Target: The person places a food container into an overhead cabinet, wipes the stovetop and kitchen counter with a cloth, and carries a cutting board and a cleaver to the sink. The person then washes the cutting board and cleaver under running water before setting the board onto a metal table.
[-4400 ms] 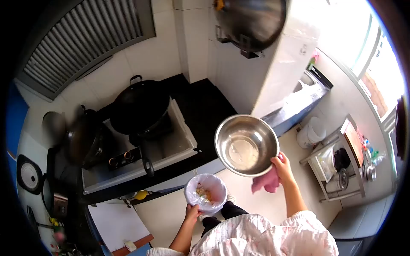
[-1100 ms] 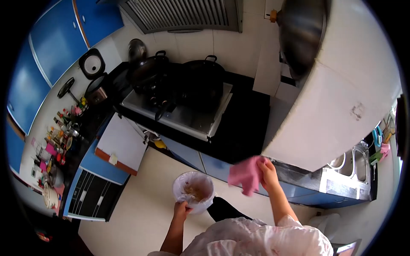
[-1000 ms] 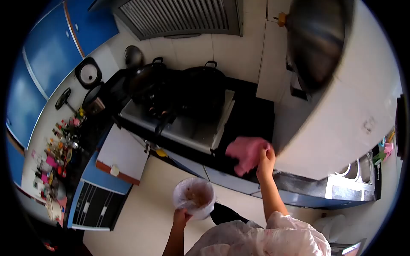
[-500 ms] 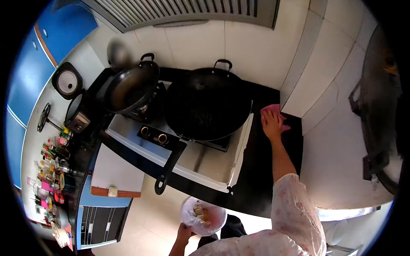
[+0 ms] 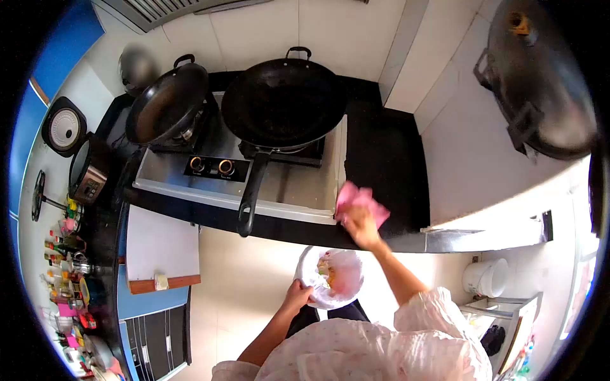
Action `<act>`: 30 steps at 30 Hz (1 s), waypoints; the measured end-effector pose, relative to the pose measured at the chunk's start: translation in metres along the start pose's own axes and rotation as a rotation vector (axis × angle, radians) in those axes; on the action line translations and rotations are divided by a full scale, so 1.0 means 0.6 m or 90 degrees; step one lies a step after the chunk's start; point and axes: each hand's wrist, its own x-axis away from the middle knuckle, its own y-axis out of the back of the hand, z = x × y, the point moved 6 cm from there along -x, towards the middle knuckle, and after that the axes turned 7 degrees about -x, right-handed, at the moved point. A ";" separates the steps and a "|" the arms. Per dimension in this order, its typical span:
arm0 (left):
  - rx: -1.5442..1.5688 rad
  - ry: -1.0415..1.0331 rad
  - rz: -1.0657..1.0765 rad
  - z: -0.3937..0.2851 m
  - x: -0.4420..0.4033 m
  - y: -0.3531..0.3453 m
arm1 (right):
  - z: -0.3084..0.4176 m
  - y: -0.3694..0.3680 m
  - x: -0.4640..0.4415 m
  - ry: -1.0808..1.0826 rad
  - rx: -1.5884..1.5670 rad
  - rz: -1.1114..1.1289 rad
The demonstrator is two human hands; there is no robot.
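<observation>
My right hand (image 5: 361,227) presses a pink cloth (image 5: 359,199) onto the black countertop (image 5: 389,165), close to the front right corner of the gas stove (image 5: 298,190). Its fingers are bunched over the cloth and slightly blurred. Below the counter edge, my left hand (image 5: 297,296) grips the rim of a bowl-shaped container (image 5: 308,273) with a whitish plastic lining. Yellowish and reddish scraps (image 5: 332,273) lie inside it. The container is held in front of my body, below the hand with the cloth.
A large black wok (image 5: 283,101) sits on the right burner, its long handle (image 5: 254,197) jutting over the counter's front edge. Another wok (image 5: 166,105) is on the left burner. A dark pan (image 5: 540,82) hangs on the right wall. Bottles and jars (image 5: 67,267) crowd the left counter.
My right hand has drawn the pink cloth from the back right corner toward the counter's front edge beside the stove. The container now appears higher and further right; the view has shifted too.
</observation>
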 end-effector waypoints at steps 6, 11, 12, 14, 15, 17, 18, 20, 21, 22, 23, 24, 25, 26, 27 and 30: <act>-0.053 0.009 0.053 -0.041 0.033 -0.014 | 0.108 -0.025 0.147 -0.182 -0.130 -0.135; 0.011 -0.010 0.108 -0.027 0.040 0.002 | 0.110 0.037 0.126 -0.222 -0.486 -0.363; 0.029 -0.021 0.083 -0.033 0.048 0.011 | 0.113 0.049 0.116 -0.216 -0.577 -0.367; 0.061 -0.026 0.038 -0.025 0.044 0.029 | 0.152 0.087 0.081 -0.168 -0.647 -0.373; 0.065 -0.028 0.032 -0.015 0.037 0.039 | 0.181 0.108 0.062 -0.159 -0.668 -0.368; 0.081 -0.001 0.029 0.003 0.025 0.062 | 0.207 0.135 0.018 -0.136 -0.665 -0.355; 0.088 0.003 -0.004 0.001 0.030 0.075 | 0.202 0.138 -0.005 -0.117 -0.594 -0.327; 0.113 -0.003 -0.008 -0.017 0.037 0.100 | 0.183 0.110 -0.061 -0.048 -0.373 -0.270; 0.127 -0.005 -0.001 -0.023 0.043 0.105 | 0.164 0.085 -0.093 -0.013 -0.252 -0.204; 0.151 0.002 -0.072 -0.023 0.047 0.118 | 0.150 0.060 -0.125 0.032 -0.134 -0.148; 0.158 0.008 -0.090 -0.023 0.047 0.129 | 0.150 0.036 -0.154 0.171 0.051 -0.119; 0.133 0.003 -0.096 -0.023 0.049 0.143 | 0.124 0.003 -0.179 0.191 0.100 -0.090; 0.107 0.000 -0.100 -0.032 0.055 0.151 | 0.123 -0.023 -0.201 0.211 0.150 -0.063; 0.109 -0.013 -0.123 -0.043 0.063 0.161 | 0.119 -0.044 -0.214 0.211 0.263 -0.049; 0.112 -0.004 -0.136 -0.052 0.063 0.172 | 0.117 -0.063 -0.226 0.212 0.251 -0.039; 0.171 0.002 -0.247 -0.040 0.069 0.211 | 0.115 -0.134 -0.231 0.301 0.306 -0.059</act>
